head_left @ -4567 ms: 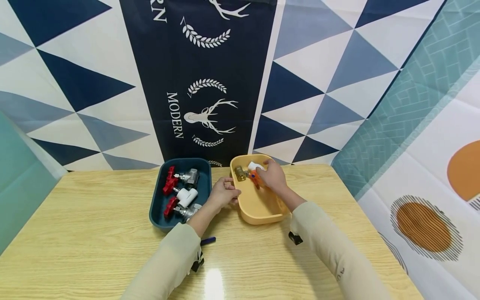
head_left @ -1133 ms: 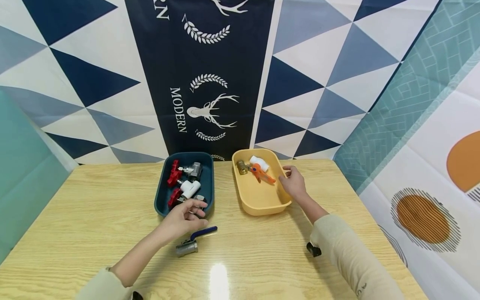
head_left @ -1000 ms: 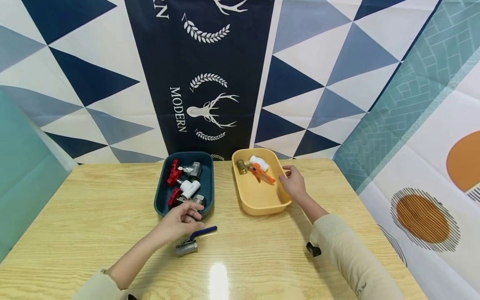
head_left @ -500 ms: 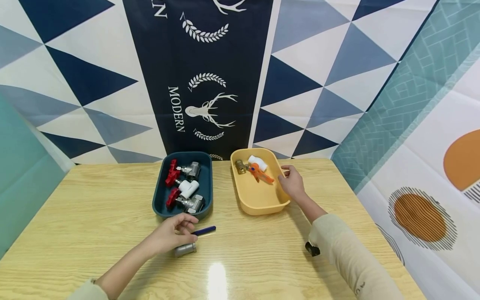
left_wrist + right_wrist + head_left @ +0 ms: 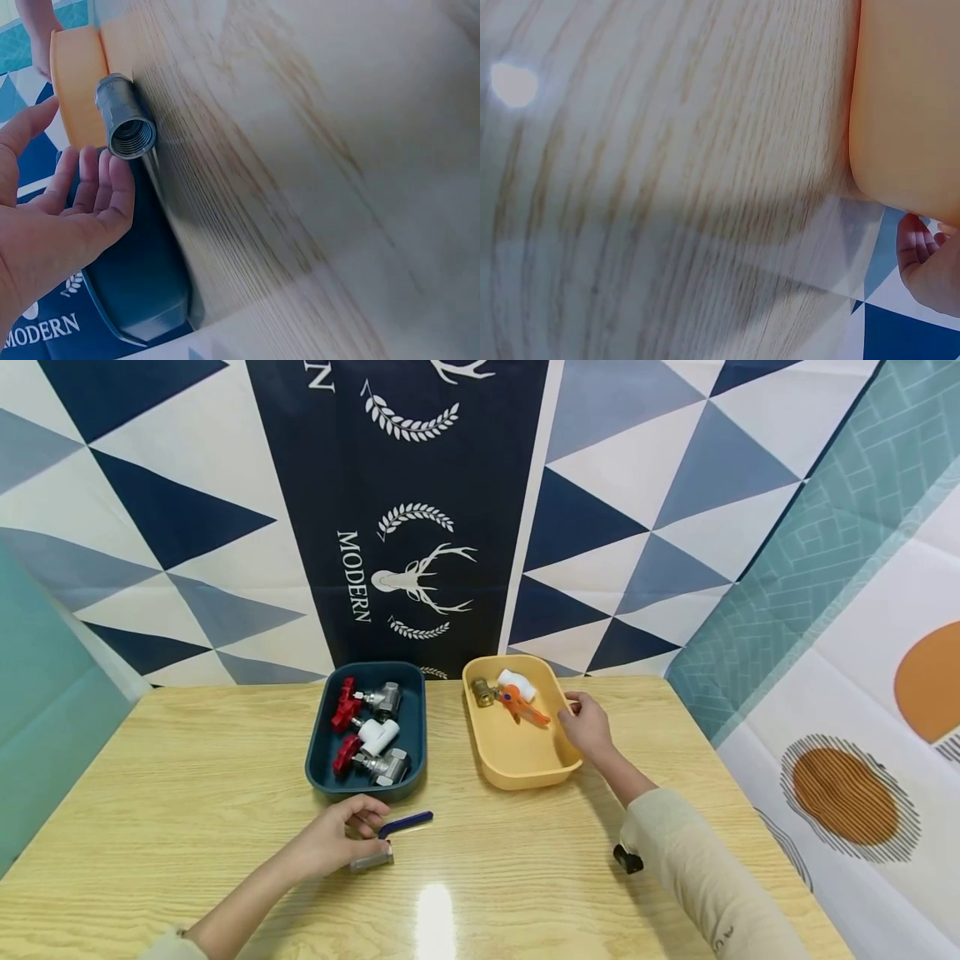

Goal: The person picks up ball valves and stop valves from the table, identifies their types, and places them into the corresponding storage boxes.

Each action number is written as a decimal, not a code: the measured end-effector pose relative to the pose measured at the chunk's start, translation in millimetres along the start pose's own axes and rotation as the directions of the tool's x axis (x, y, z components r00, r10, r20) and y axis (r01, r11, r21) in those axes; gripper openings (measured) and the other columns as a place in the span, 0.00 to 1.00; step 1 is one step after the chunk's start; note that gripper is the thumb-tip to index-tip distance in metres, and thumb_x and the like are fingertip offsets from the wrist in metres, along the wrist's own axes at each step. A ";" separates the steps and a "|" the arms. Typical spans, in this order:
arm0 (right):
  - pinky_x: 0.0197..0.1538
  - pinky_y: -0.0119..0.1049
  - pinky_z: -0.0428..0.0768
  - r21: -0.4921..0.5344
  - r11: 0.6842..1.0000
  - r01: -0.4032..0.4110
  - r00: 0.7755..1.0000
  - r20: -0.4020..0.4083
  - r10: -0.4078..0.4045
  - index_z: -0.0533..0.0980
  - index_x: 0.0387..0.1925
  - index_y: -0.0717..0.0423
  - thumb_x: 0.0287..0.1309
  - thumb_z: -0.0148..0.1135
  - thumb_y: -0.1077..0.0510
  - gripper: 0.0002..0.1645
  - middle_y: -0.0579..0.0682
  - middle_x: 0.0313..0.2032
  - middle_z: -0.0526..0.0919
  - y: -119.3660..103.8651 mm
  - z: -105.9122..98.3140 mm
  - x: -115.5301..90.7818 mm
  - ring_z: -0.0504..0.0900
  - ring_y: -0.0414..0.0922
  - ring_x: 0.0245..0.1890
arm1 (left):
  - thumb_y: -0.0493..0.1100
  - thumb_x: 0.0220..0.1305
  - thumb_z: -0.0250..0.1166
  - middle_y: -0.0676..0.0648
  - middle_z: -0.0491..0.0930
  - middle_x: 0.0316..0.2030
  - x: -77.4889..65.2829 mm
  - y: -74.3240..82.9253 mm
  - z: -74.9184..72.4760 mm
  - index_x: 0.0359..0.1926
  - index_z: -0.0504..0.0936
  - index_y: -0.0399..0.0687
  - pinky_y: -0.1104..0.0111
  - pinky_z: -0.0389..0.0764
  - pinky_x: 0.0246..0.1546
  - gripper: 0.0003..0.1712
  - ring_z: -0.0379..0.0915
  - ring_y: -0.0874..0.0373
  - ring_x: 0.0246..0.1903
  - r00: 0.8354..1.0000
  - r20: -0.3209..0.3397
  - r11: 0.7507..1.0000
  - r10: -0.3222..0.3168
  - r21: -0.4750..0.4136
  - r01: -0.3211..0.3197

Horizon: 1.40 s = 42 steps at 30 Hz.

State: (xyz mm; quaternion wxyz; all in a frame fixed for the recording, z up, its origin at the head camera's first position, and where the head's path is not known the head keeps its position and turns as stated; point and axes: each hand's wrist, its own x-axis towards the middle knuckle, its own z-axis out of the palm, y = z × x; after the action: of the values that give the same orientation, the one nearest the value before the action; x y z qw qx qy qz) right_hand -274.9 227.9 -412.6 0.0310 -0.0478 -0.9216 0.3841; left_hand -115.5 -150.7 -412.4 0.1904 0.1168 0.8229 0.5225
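A metal ball valve [image 5: 372,860] with a blue lever handle [image 5: 406,823] lies on the table in front of the dark blue bin. My left hand [image 5: 330,843] hovers at the valve, thumb and fingers apart, partly covering its body in the head view. In the left wrist view the valve [image 5: 126,124] shows its threaded end, beyond the fingertips. At the right side of the yellow bin [image 5: 525,775], my right hand [image 5: 588,727] holds the rim. The right wrist view shows that hand [image 5: 934,262] at the bin's edge, its grip partly hidden.
In the dark blue bin [image 5: 318,760] lie several valves, including red-handled metal valves [image 5: 384,767] and a white plastic one [image 5: 378,737]. The yellow bin contains a brass fitting [image 5: 483,692], a white fitting [image 5: 517,683] and an orange handle [image 5: 525,707]. A patterned cloth stands behind.
My right hand has left the parts inside the yellow bin for its right rim. My left hand has left that bin's left side and come back and down to the ball valve.
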 end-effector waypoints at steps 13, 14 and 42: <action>0.45 0.41 0.74 0.020 1.000 -0.011 1.000 0.010 0.010 0.66 0.61 0.62 0.62 0.49 0.59 0.26 0.62 0.47 0.74 1.3 1.8 1.1 0.72 0.52 0.44 | 0.43 0.49 0.72 0.41 0.75 0.47 0.3 -7.4 -1.3 0.51 0.74 0.38 0.69 0.73 0.42 0.29 0.69 0.53 0.43 0.998 -0.052 0.998 -0.024 0.056 0.027; 0.46 0.42 0.74 0.023 1.000 -0.011 1.000 0.007 0.011 0.66 0.61 0.62 0.62 0.49 0.59 0.26 0.62 0.47 0.74 1.1 1.8 1.5 0.72 0.52 0.45 | 0.43 0.49 0.73 0.41 0.75 0.47 0.9 -8.0 -1.3 0.51 0.74 0.38 0.68 0.73 0.42 0.29 0.69 0.53 0.43 0.998 -0.055 0.998 -0.019 0.061 0.023; 0.44 0.40 0.73 0.017 1.000 0.011 1.000 -0.004 -0.011 0.67 0.60 0.63 0.59 0.48 0.59 0.27 0.61 0.45 0.75 1.1 3.2 2.7 0.72 0.51 0.43 | 0.38 0.41 0.75 0.48 0.72 0.36 6.7 -17.7 8.8 0.50 0.74 0.32 0.74 0.72 0.35 0.33 0.67 0.58 0.36 0.999 0.000 0.970 0.054 0.238 -0.053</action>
State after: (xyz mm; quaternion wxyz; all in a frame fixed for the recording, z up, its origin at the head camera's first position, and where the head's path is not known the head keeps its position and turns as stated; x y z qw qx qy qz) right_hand -277.8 226.7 -415.5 0.0352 -0.0433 -0.9184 0.3918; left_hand -117.6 -148.4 -433.1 0.1583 0.1594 0.8767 0.4253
